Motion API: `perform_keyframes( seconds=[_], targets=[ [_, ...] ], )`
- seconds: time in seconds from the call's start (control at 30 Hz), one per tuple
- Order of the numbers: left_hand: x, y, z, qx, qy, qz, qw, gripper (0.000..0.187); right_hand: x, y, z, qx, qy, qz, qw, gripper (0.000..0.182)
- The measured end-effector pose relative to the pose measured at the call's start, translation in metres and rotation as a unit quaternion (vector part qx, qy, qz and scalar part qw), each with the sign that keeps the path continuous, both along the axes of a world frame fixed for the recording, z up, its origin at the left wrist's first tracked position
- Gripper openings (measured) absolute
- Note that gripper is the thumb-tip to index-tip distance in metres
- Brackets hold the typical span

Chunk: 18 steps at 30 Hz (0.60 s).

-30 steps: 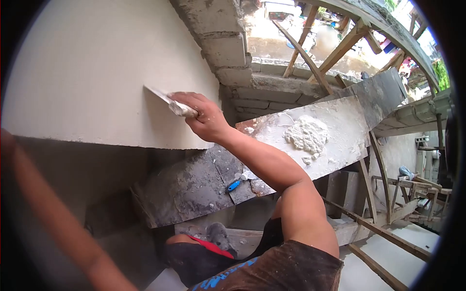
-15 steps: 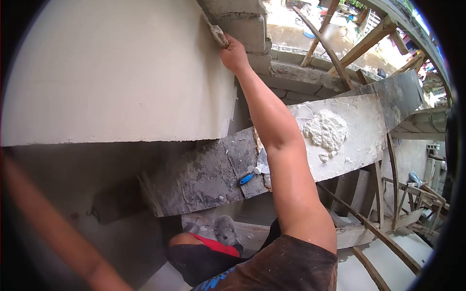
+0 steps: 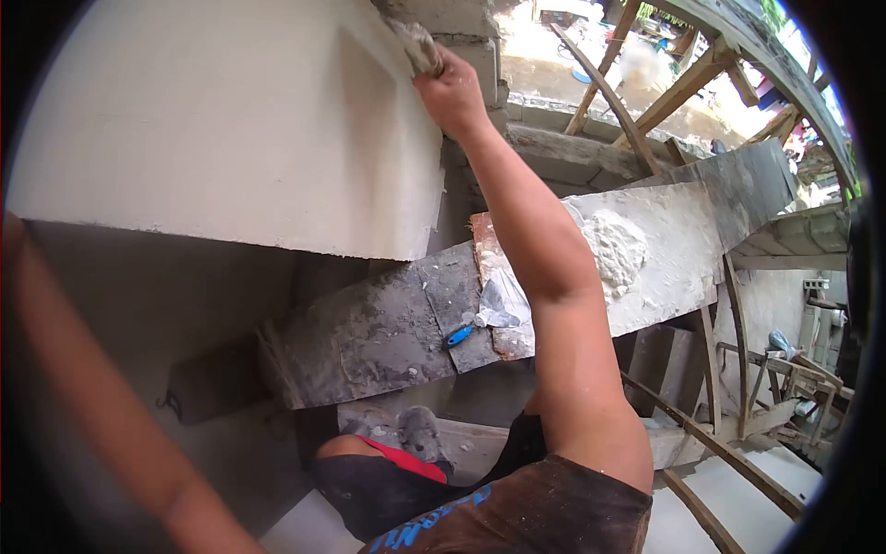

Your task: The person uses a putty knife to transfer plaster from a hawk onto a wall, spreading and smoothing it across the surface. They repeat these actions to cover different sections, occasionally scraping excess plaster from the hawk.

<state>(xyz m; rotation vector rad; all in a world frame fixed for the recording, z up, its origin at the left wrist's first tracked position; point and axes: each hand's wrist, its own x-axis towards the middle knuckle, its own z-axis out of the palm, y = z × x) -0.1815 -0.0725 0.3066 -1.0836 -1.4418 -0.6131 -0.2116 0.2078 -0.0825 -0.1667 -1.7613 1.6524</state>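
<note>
My right hand [image 3: 454, 95] is closed around the handle of a plaster-caked trowel [image 3: 420, 48], up at the right-hand edge of a smooth off-white plastered surface [image 3: 212, 120]. Its blade shows only in part near the top of the view. At the far left, my left arm [image 3: 101, 388] reaches up to the lower corner of that surface. My left hand [image 3: 13, 231] fades into the dark rim of the view, its fingers hidden. Below my right forearm, a white-smeared board [image 3: 678, 217] carries a heap of wet white plaster [image 3: 616, 247].
A grey plank [image 3: 369, 323] runs under the plastered surface, with a blue-handled tool [image 3: 459, 336] and a crumpled plastic bag [image 3: 503, 300] near its right end. Wooden braces [image 3: 678, 92] stand at upper right. My shoe [image 3: 423, 432] shows below the plank.
My right hand and the trowel have moved slightly up in view, and a broader shadow falls on the plastered surface. The view has tilted; more of the plastic bag shows.
</note>
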Motion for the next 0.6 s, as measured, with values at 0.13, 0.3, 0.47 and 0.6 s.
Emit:
perform_keyframes(
  seconds=[0.13,0.3,0.47,0.6],
  targets=[
    [-0.009,-0.006,0.008,0.012,0.014,0.007,1.0,0.068,-0.048,0.016,0.019,-0.022,-0.015,0.007,1.0,0.042],
    [0.0,0.004,-0.009,-0.051,0.097,0.047,0.993,0.069,0.005,-0.048,0.035,0.064,0.031,-0.007,0.997,0.048],
    [0.018,0.018,-0.019,-0.003,0.015,0.047,0.999,0.073,0.146,-0.161,0.03,0.157,0.096,0.078,0.98,0.061],
    [-0.011,-0.002,0.009,0.028,-0.011,0.004,1.0,0.076,0.192,-0.154,0.02,0.132,0.114,0.157,0.972,0.054]
  ],
)
